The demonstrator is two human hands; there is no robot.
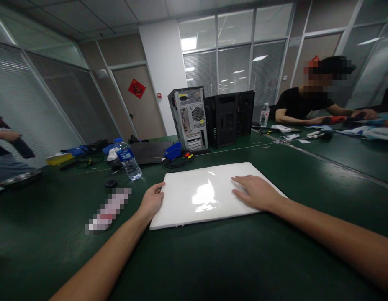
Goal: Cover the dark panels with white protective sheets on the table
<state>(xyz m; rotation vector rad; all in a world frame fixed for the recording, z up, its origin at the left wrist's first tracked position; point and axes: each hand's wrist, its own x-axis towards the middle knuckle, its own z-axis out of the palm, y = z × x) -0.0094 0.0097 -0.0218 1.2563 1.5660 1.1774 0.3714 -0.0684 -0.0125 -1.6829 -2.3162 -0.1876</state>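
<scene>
A glossy white rectangular board (184, 205) lies flat on the green table in front of me, with ceiling light reflected in its middle. My left hand (152, 201) grips its left edge, thumb on one side of the gap and fingers closed about the rim. Resting on the right part of the board's top face, my right hand (255, 191) is open, with its fingers stretched out toward the middle. What lies under the board is hidden.
Beyond the board's left corner stands a water bottle (128, 159), near a small black round object (111, 184) and a blurred-out pink item (110, 209). Computer cases (194, 119) stand behind. A person (307, 104) sits at the far right; another is partly visible at left.
</scene>
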